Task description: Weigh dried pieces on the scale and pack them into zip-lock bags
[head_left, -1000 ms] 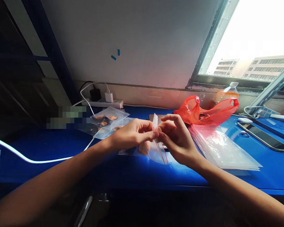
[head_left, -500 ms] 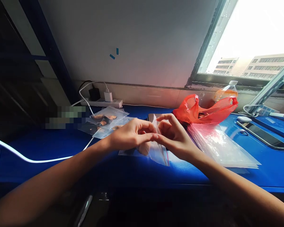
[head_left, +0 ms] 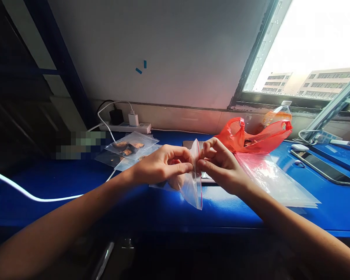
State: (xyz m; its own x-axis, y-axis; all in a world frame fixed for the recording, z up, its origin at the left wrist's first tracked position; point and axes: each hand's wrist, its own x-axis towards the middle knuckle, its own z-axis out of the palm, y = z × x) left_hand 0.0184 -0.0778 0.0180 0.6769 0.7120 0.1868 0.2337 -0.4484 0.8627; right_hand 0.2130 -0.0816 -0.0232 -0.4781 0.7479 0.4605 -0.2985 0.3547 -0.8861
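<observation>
A clear zip-lock bag point(head_left: 192, 190) with a red strip along its mouth is between my hands, the mouth facing right. My left hand point(head_left: 160, 165) pinches the bag just behind the strip. My right hand point(head_left: 221, 165) has its thumb and fingertips closed at the strip on the other side. Inside the bag, partly hidden by my left hand, a pale brown lump point(head_left: 176, 182) shows; its kind is unclear. A flat, pale-edged device point(head_left: 208, 179) lies partly behind my right hand.
Filled clear bags point(head_left: 128, 146) with dark brown pieces lie at left. A red plastic bag point(head_left: 259, 142), a stack of clear bags point(head_left: 277, 182), a phone point(head_left: 323, 167) and a drink bottle point(head_left: 277, 114) are on the right. A power strip point(head_left: 142, 127) stands by the wall; a white cable point(head_left: 41, 199) crosses the blue table.
My hands have moved slightly apart, the right one shifting to the right. The bag's mouth has turned more upright, its red strip now facing right.
</observation>
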